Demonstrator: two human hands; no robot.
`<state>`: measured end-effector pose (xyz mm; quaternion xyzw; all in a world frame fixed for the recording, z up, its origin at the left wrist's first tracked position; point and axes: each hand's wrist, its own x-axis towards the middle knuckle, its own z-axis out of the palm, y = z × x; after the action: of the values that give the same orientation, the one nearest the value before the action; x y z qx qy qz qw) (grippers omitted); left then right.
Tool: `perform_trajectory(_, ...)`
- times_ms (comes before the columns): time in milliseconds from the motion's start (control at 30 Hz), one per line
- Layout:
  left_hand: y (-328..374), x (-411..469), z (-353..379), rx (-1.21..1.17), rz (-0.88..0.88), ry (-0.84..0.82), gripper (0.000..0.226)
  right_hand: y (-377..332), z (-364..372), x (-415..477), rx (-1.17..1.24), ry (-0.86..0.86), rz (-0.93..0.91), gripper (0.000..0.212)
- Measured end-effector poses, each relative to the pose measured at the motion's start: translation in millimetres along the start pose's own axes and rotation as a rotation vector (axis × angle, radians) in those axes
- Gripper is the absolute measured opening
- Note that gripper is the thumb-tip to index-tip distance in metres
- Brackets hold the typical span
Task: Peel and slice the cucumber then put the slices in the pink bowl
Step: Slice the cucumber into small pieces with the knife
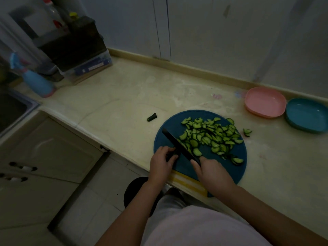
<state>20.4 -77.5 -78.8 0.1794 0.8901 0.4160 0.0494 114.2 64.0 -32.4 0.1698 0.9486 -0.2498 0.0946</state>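
Green half-moon cucumber slices (211, 137) lie heaped on round blue cutting board (177, 128), on worktop (124, 96). Left hand (161, 162): fingers curled, pinning dark cucumber stub (171, 154) against the blade. Right hand (211, 169): fingers wrapped round handle of black knife (179, 146). Shallow pink plastic bowl (265, 102) stands well apart, back right.

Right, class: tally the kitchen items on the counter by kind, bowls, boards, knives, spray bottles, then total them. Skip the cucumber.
Bowls: 2, pink bowl and blue bowl
Cutting boards: 1, round blue board
Knives: 1, black knife
Spray bottles: 1, blue spray bottle
Total: 5
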Motion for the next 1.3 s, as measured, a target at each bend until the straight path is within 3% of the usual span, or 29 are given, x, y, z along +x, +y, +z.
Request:
perform_trajectory(700,-4.9,0.0,2.8,-0.048,-0.001,0.000,0.019,-5.9,9.2,9.5,0.019,-0.066,0.027,0.036)
perform_trajectory(1300,-7.9,-0.2,0.3,-0.160,-0.084,-0.024,0.019,-3.9,4.3,0.2,0.072,-0.017,0.042,0.036)
